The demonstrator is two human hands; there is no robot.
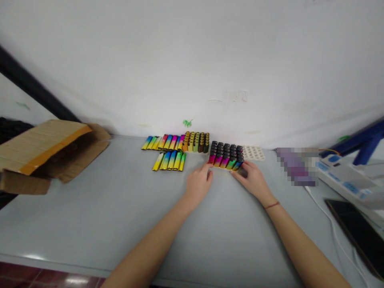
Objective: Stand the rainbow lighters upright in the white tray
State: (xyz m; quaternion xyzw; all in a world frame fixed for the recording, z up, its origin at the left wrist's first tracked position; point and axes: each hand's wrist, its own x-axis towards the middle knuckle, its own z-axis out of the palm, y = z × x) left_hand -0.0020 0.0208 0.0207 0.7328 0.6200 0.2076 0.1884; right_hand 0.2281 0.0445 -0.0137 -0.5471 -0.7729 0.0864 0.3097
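A block of black-topped lighters point(225, 154) with shiny multicoloured bodies stands upright in a pale tray near the wall. My left hand point(198, 182) has its fingertips on the tray's front left corner. At the opposite side, my right hand point(253, 178) grips the right front corner, some fingers hidden behind it. Close by on the left stands a second block of lighters point(196, 142), yellow, green and brown, with gold-looking tops. An unfilled white tray with round holes point(254, 153) lies just behind my right hand. Flat rows of shiny coloured lighter wraps or bodies point(169, 160) lie further left.
An open cardboard box point(51, 148) lies on the left of the grey table point(120, 224). A blurred-out object point(297, 166), a white power strip point(345, 176), a cable point(327, 218) and a dark phone point(357, 232) are on the right. The white wall point(192, 68) borders the table's back.
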